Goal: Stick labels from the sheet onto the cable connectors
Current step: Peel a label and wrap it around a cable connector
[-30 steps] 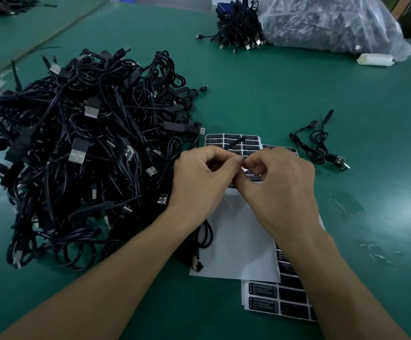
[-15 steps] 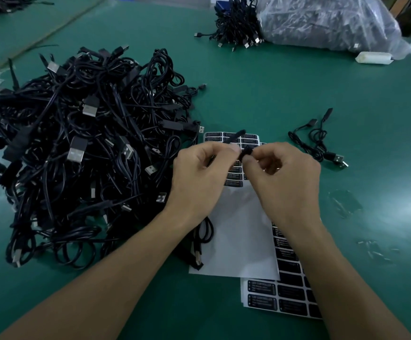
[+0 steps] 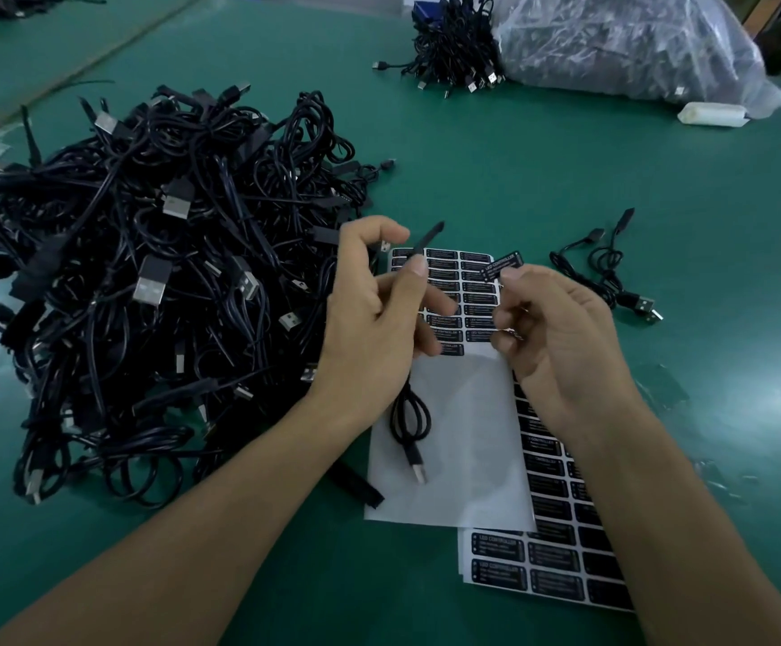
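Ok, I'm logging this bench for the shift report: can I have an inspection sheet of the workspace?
Surface: green table.
Job's things: label sheet partly used; second sheet beneath it.
Clutter: clear scraps at right; white object far right.
Hands: left hand holds connector; right hand pinches peeled label.
Cables: large pile at left; one cable apart at right; bundle far back.
Surroundings: filled plastic bag at back.

A black label (image 3: 502, 267) with white print, off its backing, is pinched in the right hand (image 3: 561, 342) and tilts toward 2 o'clock. At its 9 o'clock the left hand (image 3: 370, 310) holds a slim black connector (image 3: 428, 237) pointing to 1 o'clock. Beneath both lies the sheet (image 3: 463, 291), with black labels at its far end and bare white backing nearer.
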